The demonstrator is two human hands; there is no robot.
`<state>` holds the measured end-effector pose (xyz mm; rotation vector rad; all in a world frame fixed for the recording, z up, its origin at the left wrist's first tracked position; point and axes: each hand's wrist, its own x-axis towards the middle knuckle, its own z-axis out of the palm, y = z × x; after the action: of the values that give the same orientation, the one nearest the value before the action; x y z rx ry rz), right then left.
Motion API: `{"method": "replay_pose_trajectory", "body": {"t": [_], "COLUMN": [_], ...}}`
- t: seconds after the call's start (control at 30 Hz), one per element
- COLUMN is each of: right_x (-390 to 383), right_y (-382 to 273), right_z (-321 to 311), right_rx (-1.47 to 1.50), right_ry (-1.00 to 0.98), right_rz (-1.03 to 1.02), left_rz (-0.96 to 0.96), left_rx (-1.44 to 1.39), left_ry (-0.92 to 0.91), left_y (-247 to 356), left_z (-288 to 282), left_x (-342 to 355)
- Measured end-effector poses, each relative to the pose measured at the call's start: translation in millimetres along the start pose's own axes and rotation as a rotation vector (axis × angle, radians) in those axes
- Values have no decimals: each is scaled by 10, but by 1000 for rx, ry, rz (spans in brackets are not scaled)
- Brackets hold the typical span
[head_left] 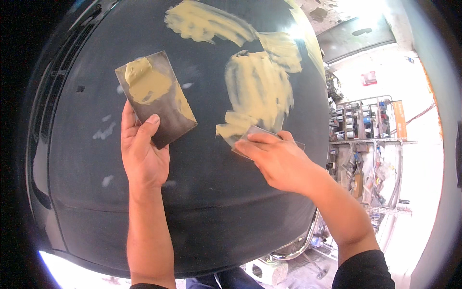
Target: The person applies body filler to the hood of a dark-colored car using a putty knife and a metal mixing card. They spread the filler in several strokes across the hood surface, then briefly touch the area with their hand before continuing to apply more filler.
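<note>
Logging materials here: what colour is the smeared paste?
The paste is pale yellow, clearest in the head view.

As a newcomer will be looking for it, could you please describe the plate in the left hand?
Find the big dark curved panel, then look left of the biggest yellowish patch on it. There, the left hand holds a grey rectangular plate. Unlike the see-through sheet in the right hand, this plate looks opaque and carries a thick lump of yellowish paste.

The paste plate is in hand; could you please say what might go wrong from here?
The paste mound sits near the far edge of the plate in the left hand, so it could drop onto the dark panel if the plate tips. The spreader in the right hand might leave ridges, as the smeared patch looks streaky.
</note>
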<state>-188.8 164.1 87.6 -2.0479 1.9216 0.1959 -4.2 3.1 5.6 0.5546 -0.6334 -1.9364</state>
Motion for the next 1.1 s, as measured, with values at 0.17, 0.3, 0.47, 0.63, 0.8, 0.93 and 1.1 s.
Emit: {"method": "replay_pose_trajectory", "body": {"t": [0.17,0.3,0.47,0.63,0.8,0.93,1.1], "right_x": [-211,42,299,95,-100,63,357], "right_y": [-21,268,-12,-482,-527,-65,-121], "right_z": [-16,-104,-45,210,236,60,74], "right_rx": [96,211,374,214,227,246,261], "right_ry": [-40,150,54,158,234,405,261], "right_rz": [162,425,505,458,471,558,570], "left_rz": [-1,-6,-1,-27,-18,-31,-29], "left_rx": [16,4,14,8,21,34,28], "left_ry": [25,4,11,5,47,41,37], "left_y": [29,8,18,28,70,32,21], "left_z": [-10,20,-33,18,4,28,38], "left_x": [-9,2,7,-3,6,-5,2]}}
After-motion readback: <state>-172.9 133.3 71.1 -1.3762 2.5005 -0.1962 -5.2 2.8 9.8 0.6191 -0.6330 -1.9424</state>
